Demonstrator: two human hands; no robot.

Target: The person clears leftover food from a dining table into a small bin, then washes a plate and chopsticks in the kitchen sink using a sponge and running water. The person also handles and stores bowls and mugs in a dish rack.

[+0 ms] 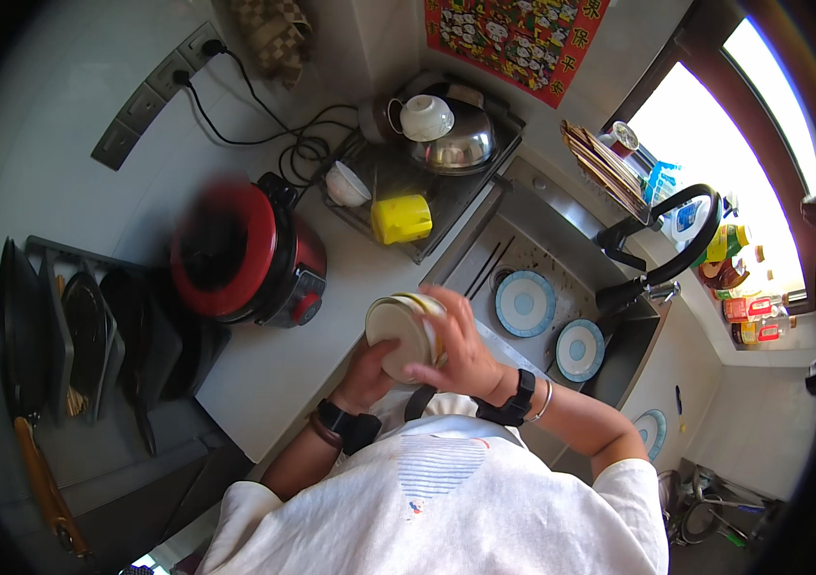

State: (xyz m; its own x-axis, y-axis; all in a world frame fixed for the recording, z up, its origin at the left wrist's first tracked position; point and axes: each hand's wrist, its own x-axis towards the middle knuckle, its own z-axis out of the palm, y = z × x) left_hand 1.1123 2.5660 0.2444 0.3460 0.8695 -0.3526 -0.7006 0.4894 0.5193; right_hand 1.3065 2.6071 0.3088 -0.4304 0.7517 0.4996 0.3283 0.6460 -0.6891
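Observation:
Between my hands, close to my chest, is a small stack of round, light-coloured bowls (395, 338), tilted with a pale round face towards the left. My left hand (368, 370) grips it from below, with the thumb across the pale face. Fingers of my right hand (462, 352) lie around its right side and top edge. The hands cover part of the stack, so its exact number of pieces cannot be told. To the right, two blue-rimmed plates (525, 303) and a pair of dark chopsticks (492, 267) lie in the steel sink (548, 248).
A red electric cooker (293, 251) stands on the left counter, beside a rack (117, 338) of pans. A drainer tray (444, 215) holds a yellow mug (402, 218), a white cup (426, 118), a small bowl (347, 185) and a steel bowl (459, 144). A black faucet (674, 266) arches by the sink.

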